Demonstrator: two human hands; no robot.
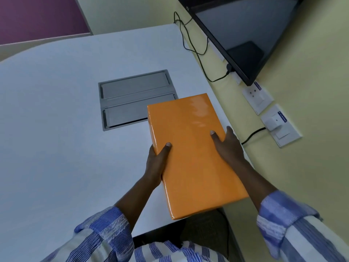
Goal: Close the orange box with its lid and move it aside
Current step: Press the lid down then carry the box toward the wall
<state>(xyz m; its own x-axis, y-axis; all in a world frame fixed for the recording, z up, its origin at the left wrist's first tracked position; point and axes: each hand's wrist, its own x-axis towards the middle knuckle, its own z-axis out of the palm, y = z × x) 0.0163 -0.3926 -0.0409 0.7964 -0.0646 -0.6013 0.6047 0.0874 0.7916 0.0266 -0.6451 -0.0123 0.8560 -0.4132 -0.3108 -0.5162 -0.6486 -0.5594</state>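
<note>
A glossy orange box [190,148] with its lid on is held near the right edge of the white table [56,120]. Its near end sticks out past the table's front edge. My left hand [157,163] grips its left long side, thumb on top. On the right long side my right hand [229,146] holds it, thumb resting on the lid and fingers down the side. The box's far left corner overlaps the grey hatch. Its underside is hidden.
A grey metal cable hatch [132,97] with two flaps is set into the table just left of the box. A black monitor [243,33] hangs on the yellow wall at the right, with black cables [196,46] and wall sockets [279,125] below it.
</note>
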